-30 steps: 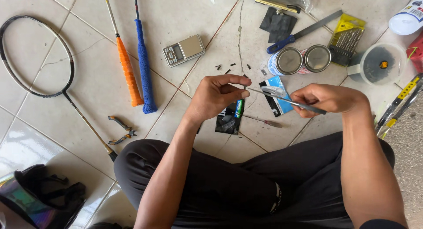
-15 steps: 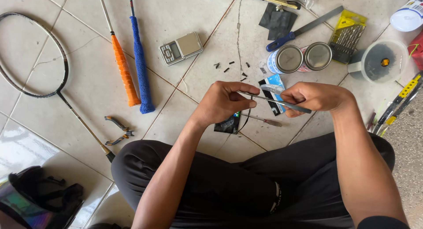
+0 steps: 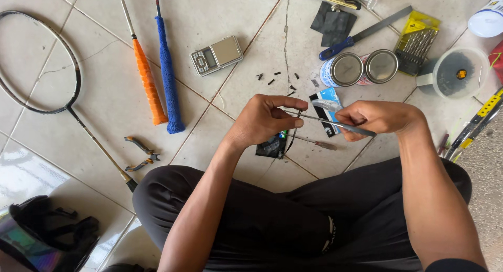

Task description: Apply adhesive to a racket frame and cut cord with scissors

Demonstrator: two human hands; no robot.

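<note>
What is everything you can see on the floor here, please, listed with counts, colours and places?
racket: 1, black, far left.
handles: 2, orange and blue, upper left.
pocket scale: 1, silver, top centre.
pliers: 1, orange-handled, left of knee.
tins: 2, metal-lidded, upper right.
drill bit pack: 1, yellow, top right.
cup: 1, clear, right.
thin rod: 1, grey, between hands.
left hand: 1, pinching the rod's end.
right hand: 1, gripping rod.
</note>
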